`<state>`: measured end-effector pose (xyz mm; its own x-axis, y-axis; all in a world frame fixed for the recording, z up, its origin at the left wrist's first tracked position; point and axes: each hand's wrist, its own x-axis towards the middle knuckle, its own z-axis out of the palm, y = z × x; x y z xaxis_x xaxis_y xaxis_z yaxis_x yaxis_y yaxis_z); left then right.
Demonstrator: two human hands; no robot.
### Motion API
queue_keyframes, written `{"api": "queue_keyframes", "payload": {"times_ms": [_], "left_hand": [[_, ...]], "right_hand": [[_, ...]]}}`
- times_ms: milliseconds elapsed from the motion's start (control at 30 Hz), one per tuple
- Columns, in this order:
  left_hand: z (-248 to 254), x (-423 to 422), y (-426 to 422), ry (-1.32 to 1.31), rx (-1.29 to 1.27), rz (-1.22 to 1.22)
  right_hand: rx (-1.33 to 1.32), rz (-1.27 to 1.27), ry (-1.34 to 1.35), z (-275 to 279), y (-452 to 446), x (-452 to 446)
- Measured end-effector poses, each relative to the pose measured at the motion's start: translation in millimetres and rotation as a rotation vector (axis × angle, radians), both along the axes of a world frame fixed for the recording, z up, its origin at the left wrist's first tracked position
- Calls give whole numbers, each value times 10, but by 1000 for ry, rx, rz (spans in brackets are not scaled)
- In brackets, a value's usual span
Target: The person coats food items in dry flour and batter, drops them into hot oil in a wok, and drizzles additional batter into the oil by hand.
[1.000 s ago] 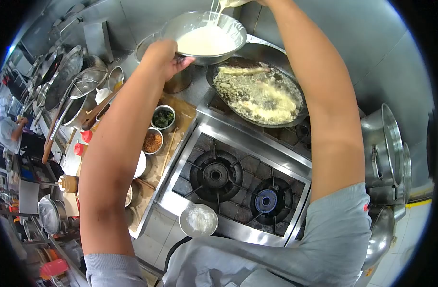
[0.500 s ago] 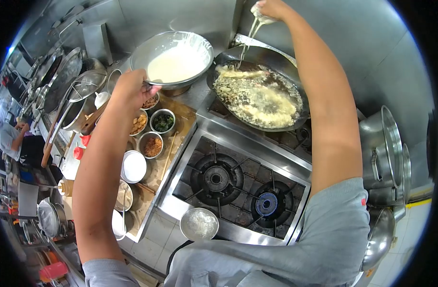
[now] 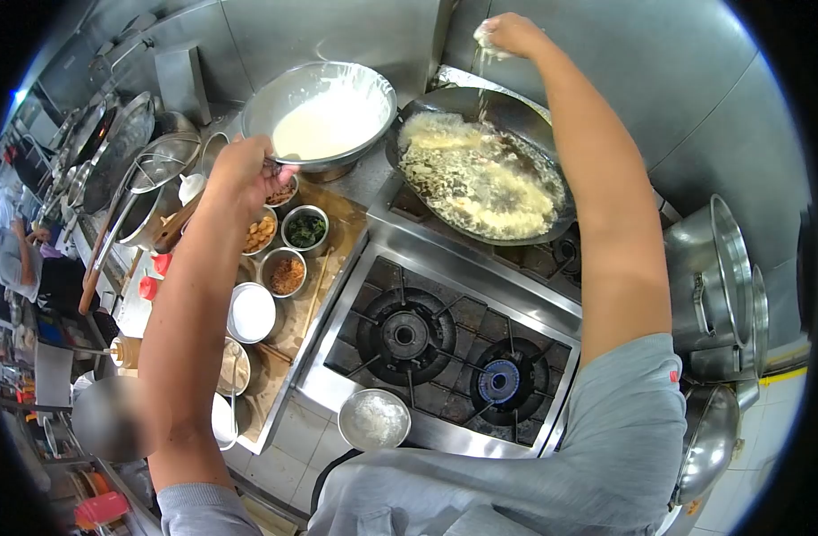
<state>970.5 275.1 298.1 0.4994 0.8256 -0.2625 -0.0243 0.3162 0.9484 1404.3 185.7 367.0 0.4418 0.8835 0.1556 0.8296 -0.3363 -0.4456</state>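
Observation:
My left hand (image 3: 250, 171) grips the near rim of a large steel mixing bowl (image 3: 259, 107), tilted towards me. Pale, runny batter (image 3: 324, 127) pools inside it, with streaks up the far wall. High over the back of a wok (image 3: 427, 102) is my right hand (image 3: 513, 37), fingers curled together and coated with batter. Thin drips fall from them into the wok. Yellowish batter (image 3: 489, 183) bubbles in the oil there as lacy pieces and crumbs, with foam at the upper left.
A lit burner (image 3: 498, 381) and another burner (image 3: 405, 335) are in front of the wok. Small ingredient tubs (image 3: 304, 228) line the left counter, beside a strainer (image 3: 165, 161). A bowl of white powder (image 3: 374, 420) sits close to me. Steel pots (image 3: 695, 268) stand right. A person (image 3: 16, 255) is far left.
My right hand has shifted slightly right and down, and the batter stream has thinned to drips. Foam has spread at the wok's upper left. My left hand stays on the bowl.

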Motion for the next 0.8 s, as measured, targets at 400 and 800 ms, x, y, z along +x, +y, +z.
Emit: {"api": "queue_keyframes", "payload": {"times_ms": [400, 800], "left_hand": [[-15, -48, -46, 12, -1, -1], [-81, 50, -162, 6, -11, 7]], "right_hand": [[2, 23, 59, -144, 319, -313], [-73, -111, -302, -365, -228, -2]]}}
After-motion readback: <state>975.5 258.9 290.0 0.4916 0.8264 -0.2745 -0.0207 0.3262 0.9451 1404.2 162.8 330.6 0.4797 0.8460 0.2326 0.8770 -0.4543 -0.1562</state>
